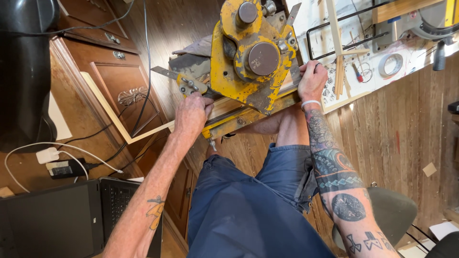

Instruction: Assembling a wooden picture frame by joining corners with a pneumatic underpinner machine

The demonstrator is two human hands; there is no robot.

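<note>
A big yellow cutting machine sits in front of the person's knees. The left hand is closed around its grey handle. The right hand presses down on a pale wood strip lying in the machine. The strip looks whole, so the cut seems not done yet. I count one machine, two hands, one laptop and one tape roll.

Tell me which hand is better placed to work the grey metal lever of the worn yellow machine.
Probably the left hand: it already rests at the grey metal lever on the worn yellow machine. The right hand presses a pale wooden strip at the machine's other side.
</note>
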